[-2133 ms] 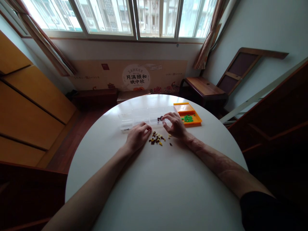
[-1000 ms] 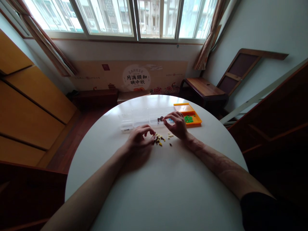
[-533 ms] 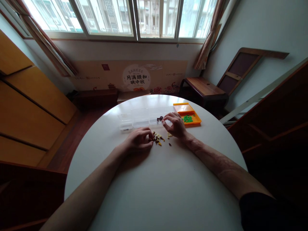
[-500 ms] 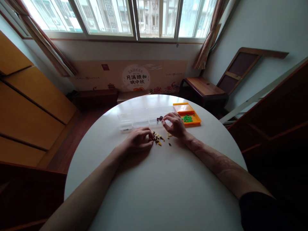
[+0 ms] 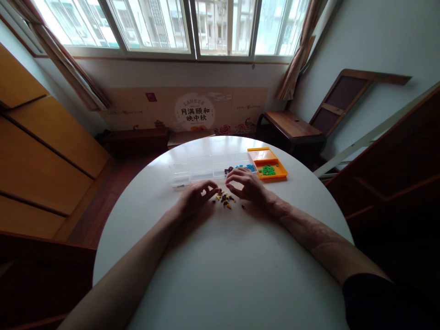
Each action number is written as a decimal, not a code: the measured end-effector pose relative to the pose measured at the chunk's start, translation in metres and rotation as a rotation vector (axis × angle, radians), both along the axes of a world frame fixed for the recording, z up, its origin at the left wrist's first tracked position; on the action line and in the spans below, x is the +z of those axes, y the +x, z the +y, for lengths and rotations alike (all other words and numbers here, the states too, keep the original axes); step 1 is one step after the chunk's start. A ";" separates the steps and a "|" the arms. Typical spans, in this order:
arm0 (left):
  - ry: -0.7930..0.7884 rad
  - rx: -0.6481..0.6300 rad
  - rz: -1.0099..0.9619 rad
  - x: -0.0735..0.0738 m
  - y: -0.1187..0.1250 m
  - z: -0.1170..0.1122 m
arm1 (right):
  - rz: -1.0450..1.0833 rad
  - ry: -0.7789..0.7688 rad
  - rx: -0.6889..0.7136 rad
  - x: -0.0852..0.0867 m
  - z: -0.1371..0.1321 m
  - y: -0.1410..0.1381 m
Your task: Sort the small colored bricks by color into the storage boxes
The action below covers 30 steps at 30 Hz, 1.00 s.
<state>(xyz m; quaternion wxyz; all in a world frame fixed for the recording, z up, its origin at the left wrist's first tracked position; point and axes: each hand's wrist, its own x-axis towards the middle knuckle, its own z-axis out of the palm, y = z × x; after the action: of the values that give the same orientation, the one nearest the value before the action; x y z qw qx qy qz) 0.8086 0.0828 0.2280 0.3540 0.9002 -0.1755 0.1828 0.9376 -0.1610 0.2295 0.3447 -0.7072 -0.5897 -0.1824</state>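
Observation:
A small pile of brown, cream and yellow pieces [image 5: 225,200] lies on the white table, too small to name closely. My left hand [image 5: 195,197] rests at the pile's left side, thumb and forefinger pinched together; whatever they hold, if anything, is too small to make out. Over the pile's right edge hovers my right hand [image 5: 249,184], its fingers curved, with a gap between thumb and forefinger. Behind both hands stands a clear plastic compartment box [image 5: 201,174]. Dark pieces [image 5: 228,170] and blue pieces [image 5: 250,168] lie in its right compartments, partly hidden by my right hand.
An orange tray [image 5: 283,174] with its lid raised holds green pieces [image 5: 268,170] at the box's right end. One dark piece [image 5: 243,206] lies apart on the round white table [image 5: 220,266]. A wooden chair [image 5: 292,123] stands beyond, below the windows.
My right hand has drawn back from the box towards the pile, uncovering the blue pieces. My left hand has lifted slightly and pulled a little away from the pile.

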 end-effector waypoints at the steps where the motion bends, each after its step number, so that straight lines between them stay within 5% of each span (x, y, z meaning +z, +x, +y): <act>1: -0.005 0.004 -0.006 0.000 0.000 0.000 | -0.011 -0.022 0.038 0.001 0.000 -0.002; 12: 0.022 -0.058 -0.097 0.006 -0.003 -0.002 | -0.083 -0.048 0.154 -0.002 0.002 0.000; 21: 0.104 0.033 -0.138 0.003 -0.002 -0.005 | -0.088 -0.036 0.158 0.001 0.003 -0.003; 25: 0.163 0.126 -0.127 0.002 0.000 -0.007 | -0.031 0.066 -0.056 -0.005 0.003 0.002; 30: 0.292 0.095 -0.109 0.006 0.000 -0.008 | 0.106 0.152 -0.396 -0.011 0.002 0.012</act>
<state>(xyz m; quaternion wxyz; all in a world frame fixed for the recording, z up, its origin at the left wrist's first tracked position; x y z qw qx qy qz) 0.8090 0.0746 0.2336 0.2004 0.9382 -0.1764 0.2205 0.9494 -0.1590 0.2189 0.3849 -0.7899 -0.4049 -0.2529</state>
